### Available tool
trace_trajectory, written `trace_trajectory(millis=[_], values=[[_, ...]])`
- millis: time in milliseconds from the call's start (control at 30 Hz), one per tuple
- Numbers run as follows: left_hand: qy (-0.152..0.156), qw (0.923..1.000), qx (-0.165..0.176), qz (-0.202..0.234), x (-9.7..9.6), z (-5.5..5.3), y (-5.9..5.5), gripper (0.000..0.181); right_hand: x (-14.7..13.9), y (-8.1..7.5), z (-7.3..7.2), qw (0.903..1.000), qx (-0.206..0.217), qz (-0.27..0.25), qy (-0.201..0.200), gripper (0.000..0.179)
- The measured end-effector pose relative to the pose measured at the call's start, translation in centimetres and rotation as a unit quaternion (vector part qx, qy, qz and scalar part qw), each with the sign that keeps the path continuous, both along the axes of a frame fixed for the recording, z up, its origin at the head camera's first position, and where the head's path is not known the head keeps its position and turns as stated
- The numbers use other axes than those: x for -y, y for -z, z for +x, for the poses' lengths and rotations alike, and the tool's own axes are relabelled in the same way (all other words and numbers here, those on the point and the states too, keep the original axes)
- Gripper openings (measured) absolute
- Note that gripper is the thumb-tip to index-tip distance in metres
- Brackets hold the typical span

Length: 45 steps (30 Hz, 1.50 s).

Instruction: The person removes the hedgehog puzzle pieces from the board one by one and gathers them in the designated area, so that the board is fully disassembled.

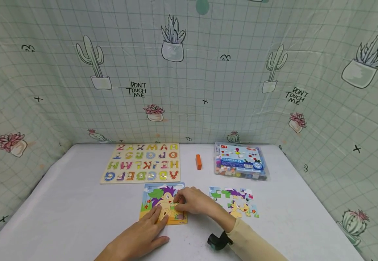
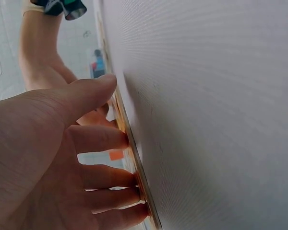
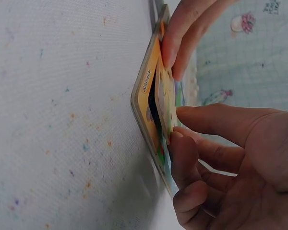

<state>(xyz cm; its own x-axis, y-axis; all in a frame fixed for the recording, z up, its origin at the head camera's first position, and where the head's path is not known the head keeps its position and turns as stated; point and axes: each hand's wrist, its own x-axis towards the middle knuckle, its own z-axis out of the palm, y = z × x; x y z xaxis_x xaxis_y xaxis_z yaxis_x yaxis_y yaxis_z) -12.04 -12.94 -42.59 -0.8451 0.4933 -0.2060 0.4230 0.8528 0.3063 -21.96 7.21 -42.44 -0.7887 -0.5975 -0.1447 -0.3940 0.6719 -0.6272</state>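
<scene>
A wooden hedgehog jigsaw board lies flat on the white table. My left hand rests its fingertips on the picture near the board's front edge, fingers fairly straight, thumb apart on the near side. At the board's right side, my right hand pinches a puzzle piece between thumb and bent fingers. In the right wrist view that piece is tilted, one edge raised above the board with a dark gap beneath it. The left wrist view shows the left fingers along the board's edge.
Loose hedgehog puzzle pieces lie to the right of the board. Behind stand a wooden alphabet board, an orange block and a clear plastic box of colourful parts. A cactus-print cloth hangs around the table.
</scene>
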Motion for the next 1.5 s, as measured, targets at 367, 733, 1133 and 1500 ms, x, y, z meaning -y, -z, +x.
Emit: trace_trajectory(millis=[367,733,1133,1500], values=[[0.008,0.9999,-0.012,-0.004,-0.1,0.1,0.1,0.066,-0.4,0.0,0.0,0.9998,0.009,-0.014,-0.007,0.004],[0.005,0.9999,-0.011,0.001,-0.1,0.1,0.1,0.067,-0.9,0.1,0.0,0.9961,0.054,-0.038,-0.058,0.006],[0.001,0.9999,-0.011,0.001,0.1,0.2,0.2,0.066,-4.9,-0.2,-0.2,0.9944,0.071,-0.048,-0.063,0.014],[0.003,0.9999,-0.015,0.009,0.2,0.4,0.1,0.066,-9.8,0.1,0.5,0.9934,0.097,-0.045,-0.042,0.015]])
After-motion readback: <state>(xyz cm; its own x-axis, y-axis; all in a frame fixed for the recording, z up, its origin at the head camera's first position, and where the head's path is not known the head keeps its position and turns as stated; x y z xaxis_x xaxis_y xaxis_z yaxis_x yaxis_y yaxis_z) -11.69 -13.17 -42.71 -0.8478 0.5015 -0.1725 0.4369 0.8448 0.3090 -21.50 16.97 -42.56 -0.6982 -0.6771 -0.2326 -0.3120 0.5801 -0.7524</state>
